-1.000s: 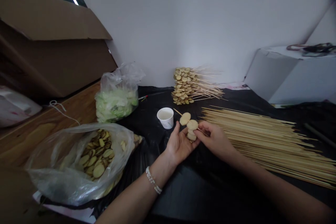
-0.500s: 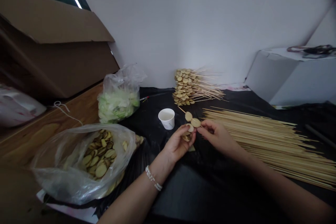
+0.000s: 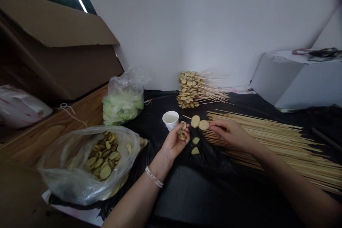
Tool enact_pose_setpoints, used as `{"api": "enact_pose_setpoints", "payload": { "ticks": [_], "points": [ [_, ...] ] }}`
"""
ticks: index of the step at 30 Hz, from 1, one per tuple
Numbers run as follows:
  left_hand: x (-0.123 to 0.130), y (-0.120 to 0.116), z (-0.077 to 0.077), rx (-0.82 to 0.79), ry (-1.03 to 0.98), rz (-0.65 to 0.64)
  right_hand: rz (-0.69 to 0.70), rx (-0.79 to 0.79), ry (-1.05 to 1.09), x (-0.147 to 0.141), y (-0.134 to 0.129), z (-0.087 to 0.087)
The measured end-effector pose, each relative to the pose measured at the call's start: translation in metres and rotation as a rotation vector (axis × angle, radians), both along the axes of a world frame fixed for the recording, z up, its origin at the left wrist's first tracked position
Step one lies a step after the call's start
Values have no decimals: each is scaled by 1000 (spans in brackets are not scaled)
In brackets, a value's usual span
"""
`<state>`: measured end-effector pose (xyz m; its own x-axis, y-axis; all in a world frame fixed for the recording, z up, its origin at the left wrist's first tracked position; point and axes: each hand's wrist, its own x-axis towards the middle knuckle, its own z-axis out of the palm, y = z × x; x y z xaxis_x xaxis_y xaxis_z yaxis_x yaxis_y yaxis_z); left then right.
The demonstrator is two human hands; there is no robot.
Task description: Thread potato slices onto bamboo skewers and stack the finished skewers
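Observation:
My right hand [image 3: 224, 131] pinches a wooden skewer [image 3: 187, 117] that carries two round potato slices [image 3: 199, 122]; its bare tip points left. Curled around several loose potato slices [image 3: 182, 134] is my left hand [image 3: 176, 139], just left of the skewer and apart from it. Two cut potato pieces [image 3: 196, 145] lie on the black sheet below the skewer. Close behind my left hand stands a white paper cup [image 3: 171, 118]. An open clear plastic bag [image 3: 66, 156] at the left holds many more potato slices [image 3: 104, 160].
Loaded potato skewers [image 3: 191, 89] are stacked against the wall. A bundle of bare skewers [image 3: 267, 139] spreads across the right. Behind the potato bag sits a bag of cut leafy greens [image 3: 123, 103]. A cardboard box [image 3: 61, 53] and a white box [image 3: 294, 74] flank the black sheet [image 3: 192, 192].
My hands have moved apart. The skewer with its two slices has shifted right, away from the loose slices in my left hand. The two pieces on the sheet now show fully.

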<state>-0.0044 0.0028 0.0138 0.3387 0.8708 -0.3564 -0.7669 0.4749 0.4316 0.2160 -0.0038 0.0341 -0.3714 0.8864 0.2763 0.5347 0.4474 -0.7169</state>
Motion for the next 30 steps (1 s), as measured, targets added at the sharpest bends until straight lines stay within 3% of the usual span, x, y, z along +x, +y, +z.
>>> {"api": "enact_pose_setpoints", "payload": {
  "ticks": [11, 30],
  "points": [
    [0, 6, -8, -65, -25, 82, 64, 27, -191, 21, 6, 5],
    [-2, 9, -13, -37, 71, 163, 74, 46, -301, 19, 4, 2]
  ]
}}
